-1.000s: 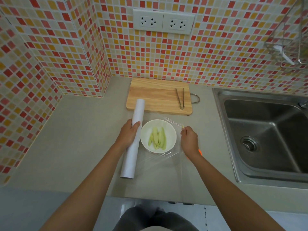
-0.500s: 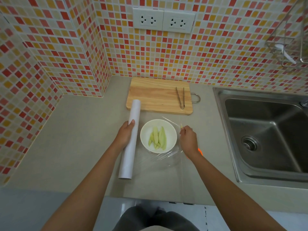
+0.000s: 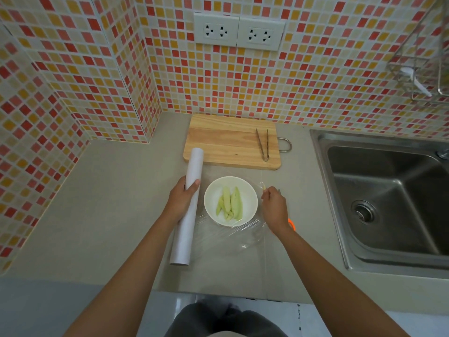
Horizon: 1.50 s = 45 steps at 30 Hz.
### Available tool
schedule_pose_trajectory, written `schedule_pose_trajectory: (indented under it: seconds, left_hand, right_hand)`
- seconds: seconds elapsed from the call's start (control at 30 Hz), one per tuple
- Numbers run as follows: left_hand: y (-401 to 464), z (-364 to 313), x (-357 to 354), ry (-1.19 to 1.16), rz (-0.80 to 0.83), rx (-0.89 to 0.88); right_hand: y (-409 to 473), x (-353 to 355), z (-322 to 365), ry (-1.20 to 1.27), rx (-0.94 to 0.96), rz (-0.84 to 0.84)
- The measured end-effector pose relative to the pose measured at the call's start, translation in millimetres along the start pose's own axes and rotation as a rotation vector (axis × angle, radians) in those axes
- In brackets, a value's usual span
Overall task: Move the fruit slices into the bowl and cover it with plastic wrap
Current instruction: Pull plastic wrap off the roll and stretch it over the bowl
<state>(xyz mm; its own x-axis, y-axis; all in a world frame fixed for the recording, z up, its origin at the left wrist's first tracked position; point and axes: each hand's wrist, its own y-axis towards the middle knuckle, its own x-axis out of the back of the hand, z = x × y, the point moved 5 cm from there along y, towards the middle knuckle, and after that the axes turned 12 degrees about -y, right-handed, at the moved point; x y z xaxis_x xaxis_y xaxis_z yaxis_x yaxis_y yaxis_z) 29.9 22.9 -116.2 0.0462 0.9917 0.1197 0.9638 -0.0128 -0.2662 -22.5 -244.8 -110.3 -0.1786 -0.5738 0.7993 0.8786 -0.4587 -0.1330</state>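
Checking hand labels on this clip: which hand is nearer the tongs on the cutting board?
Right. The right hand sits just below the tongs, beside the bowl; the left hand, gripping the wrap roll, is farther left.

Tongs [image 3: 263,145] on wooden cutting board [image 3: 226,142]; steel sink [image 3: 388,200] right; 2 wall sockets [image 3: 239,32]; wire rack [image 3: 422,62], contents unclear.

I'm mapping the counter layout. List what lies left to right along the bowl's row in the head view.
Left hand on the wrap roll → bowl of fruit slices → right hand pinching the plastic wrap → sink.
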Motion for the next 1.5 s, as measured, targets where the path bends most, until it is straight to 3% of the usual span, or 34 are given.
schedule_pose_trajectory:
  seconds: [0.4,0.77,1.2,1.33,1.43,1.5]
  left_hand:
    - [-1.2,8.4,-0.2,-0.052,-0.022,0.035]
    - [-5.6,6.7,-2.6,-0.053,-0.034,0.020]
    - [-9.4,-1.3,-6.9,-0.062,-0.027,0.011]
    - [-9.4,-1.9,-5.8,-0.049,-0.033,0.001]
    - [-8.9,-2.1,-5.3,-0.047,-0.033,0.001]
    - [-8.6,-2.6,-6.3,-0.048,-0.030,-0.002]
  right_hand:
    - [3.3,-14.7,-2.5,-0.234,0.054,0.000]
    - [1.9,-17.7,-13.2,0.000,-0.027,0.064]
    - [5.8,-26.6,-26.8,0.423,-0.380,0.292]
    - [10.1,-14.6,-31.8,0.334,-0.391,0.194]
    - [10.3,6.6,-25.1,0.028,-0.255,-0.075]
    - [2.7,19.9,-6.5,0.073,-0.117,-0.282]
